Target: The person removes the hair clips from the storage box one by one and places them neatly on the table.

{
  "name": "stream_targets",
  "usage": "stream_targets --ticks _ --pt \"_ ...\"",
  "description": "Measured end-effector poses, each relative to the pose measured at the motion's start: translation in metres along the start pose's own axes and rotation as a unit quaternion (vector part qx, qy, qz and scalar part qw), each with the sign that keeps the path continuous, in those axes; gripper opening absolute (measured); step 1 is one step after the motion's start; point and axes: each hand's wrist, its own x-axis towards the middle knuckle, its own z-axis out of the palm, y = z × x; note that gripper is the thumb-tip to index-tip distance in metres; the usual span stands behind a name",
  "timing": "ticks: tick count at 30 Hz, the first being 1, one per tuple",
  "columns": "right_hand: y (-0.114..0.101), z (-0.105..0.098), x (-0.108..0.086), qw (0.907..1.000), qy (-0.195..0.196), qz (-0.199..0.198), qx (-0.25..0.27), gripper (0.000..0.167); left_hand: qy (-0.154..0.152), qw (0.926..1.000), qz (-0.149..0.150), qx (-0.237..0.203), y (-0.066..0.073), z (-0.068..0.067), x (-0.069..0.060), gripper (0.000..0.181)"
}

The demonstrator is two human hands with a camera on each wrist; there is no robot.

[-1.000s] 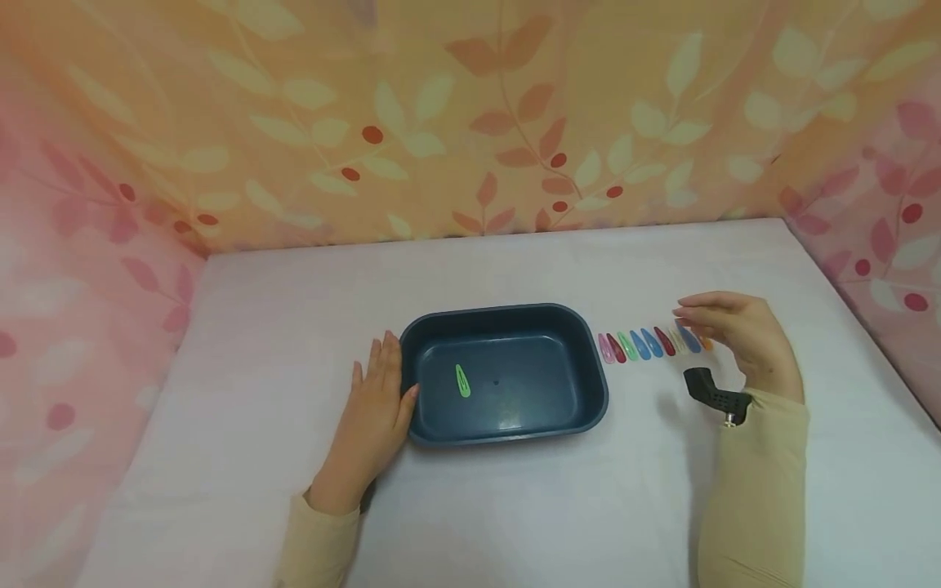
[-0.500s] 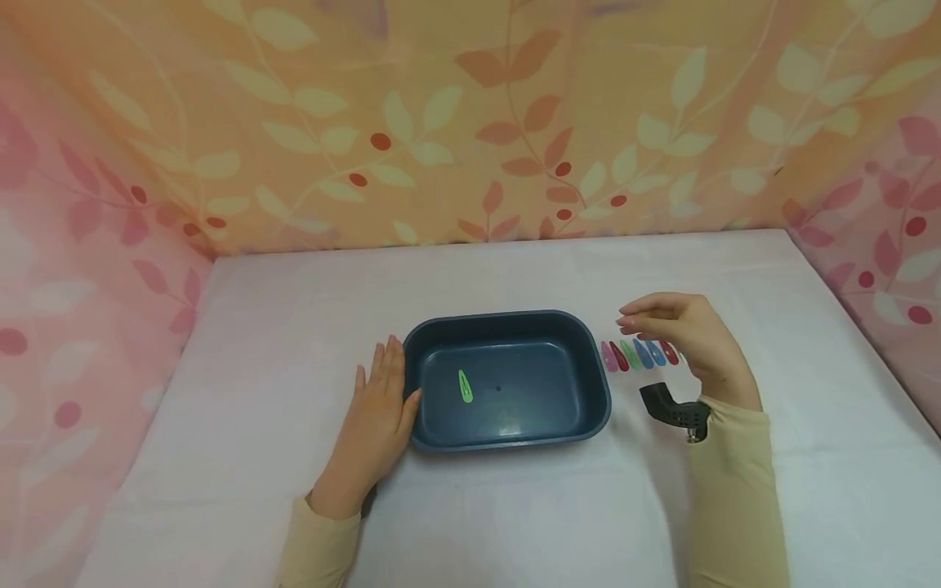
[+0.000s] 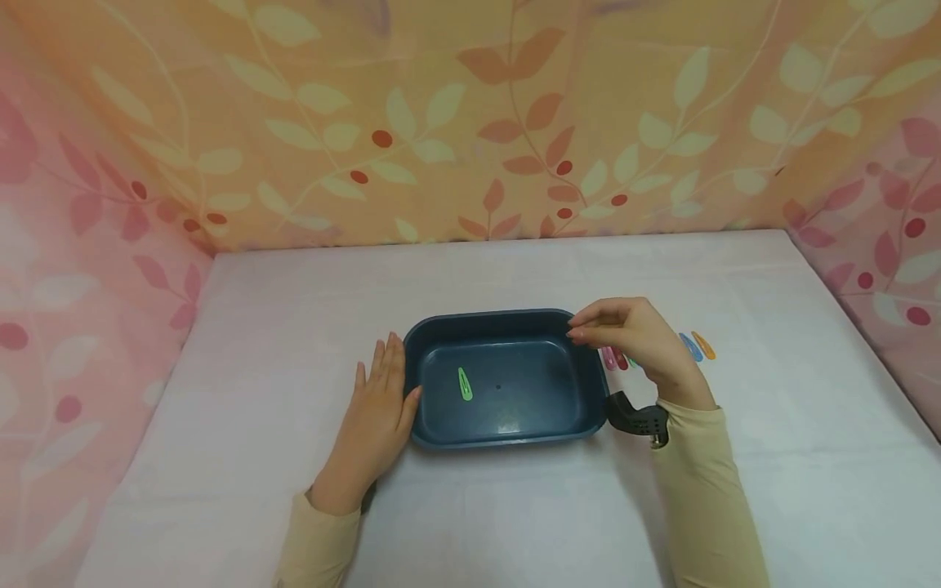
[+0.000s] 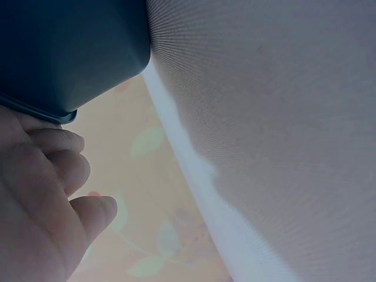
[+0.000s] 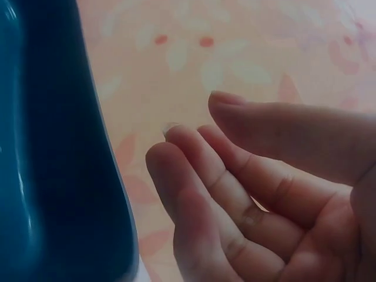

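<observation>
A dark blue plastic basin (image 3: 529, 384) stands on the white-covered table with one green snap hair clip (image 3: 466, 384) lying inside. My left hand (image 3: 371, 420) rests along the basin's left wall, fingers extended; the left wrist view shows its fingers below the basin's rim (image 4: 35, 110). Over the basin's right rim hovers my right hand (image 3: 635, 339), fingers loosely bent. In the right wrist view its thumb (image 5: 270, 132) is apart from the fingers, and nothing shows between them. Partly hidden behind that hand is a row of clips, including a pink hair clip (image 3: 608, 358).
Beyond the right hand, a blue clip (image 3: 691, 347) and an orange clip (image 3: 704, 345) lie at the row's right end. A floral curtain (image 3: 441, 122) closes off the back and sides of the table (image 3: 294, 327).
My right hand has moved left, from above the right end of the clip row to the basin's right rim. The left hand keeps its place on the basin.
</observation>
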Motion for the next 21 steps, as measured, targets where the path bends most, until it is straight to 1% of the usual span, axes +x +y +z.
stream_targets --ticks 2,6,12,15,21 --pt "-0.003 0.005 0.002 0.9999 -0.007 0.003 -0.01 0.028 0.002 1.0 0.002 0.0 0.0 0.0 0.0 0.066" --pt "-0.009 0.015 0.005 0.9995 -0.023 -0.006 -0.02 0.025 0.01 0.9999 0.007 0.001 -0.001 0.001 0.001 0.066" --pt "-0.017 0.032 0.01 0.9973 -0.054 -0.04 -0.03 0.016 0.003 1.0 0.003 0.007 0.0 0.0 0.002 0.066" --pt "-0.022 0.042 0.014 0.9943 -0.081 -0.051 -0.047 0.013 0.003 1.0 0.001 0.004 0.0 0.0 0.002 0.066" --pt "-0.028 0.06 0.021 0.9852 -0.132 -0.077 -0.078 0.012 -0.002 1.0 -0.004 0.0 0.0 0.0 0.001 0.067"
